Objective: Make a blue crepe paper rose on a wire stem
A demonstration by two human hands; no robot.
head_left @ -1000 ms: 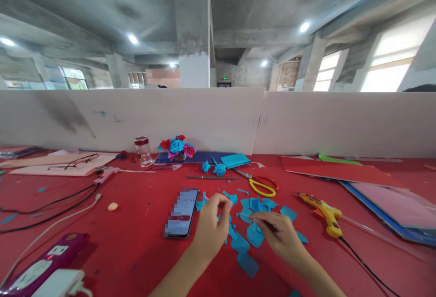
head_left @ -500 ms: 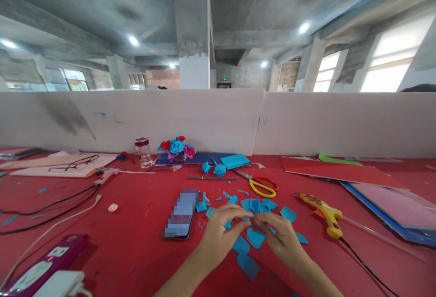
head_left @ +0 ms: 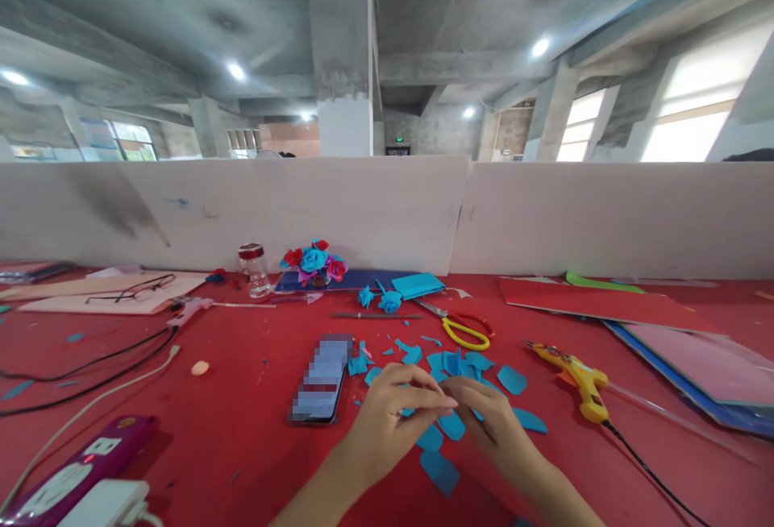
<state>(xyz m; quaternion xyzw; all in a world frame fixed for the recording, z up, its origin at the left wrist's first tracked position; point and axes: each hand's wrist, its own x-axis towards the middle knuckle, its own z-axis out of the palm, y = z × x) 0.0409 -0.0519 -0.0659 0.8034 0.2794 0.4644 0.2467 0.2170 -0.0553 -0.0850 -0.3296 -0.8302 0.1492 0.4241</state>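
Observation:
My left hand (head_left: 396,410) is closed in a pinch over the scattered blue paper petals (head_left: 440,472), its thumb and fingertips pressed together. Close against it, my right hand (head_left: 487,410) has its fingers bent inward, and the fingertips of both hands meet. Whatever lies between them is hidden or too small to make out. Several petals are spread beneath and beyond the hands, one loose petal (head_left: 512,379) lying to the right. Two blue paper flowers (head_left: 390,301) lie farther back, near a folded stack of blue paper (head_left: 417,285).
Left of the hands lies a phone (head_left: 323,378). Scissors (head_left: 465,334) and a yellow glue gun (head_left: 577,382) with a cord lie to the right. A bouquet of paper flowers (head_left: 315,261), a glass jar (head_left: 254,271) and a power strip (head_left: 85,466) are also on the red table.
Both hands have shifted slightly; the left fingertips have moved a little right and down, and the right hand has turned inward, now overlapping the left fingertips more closely.

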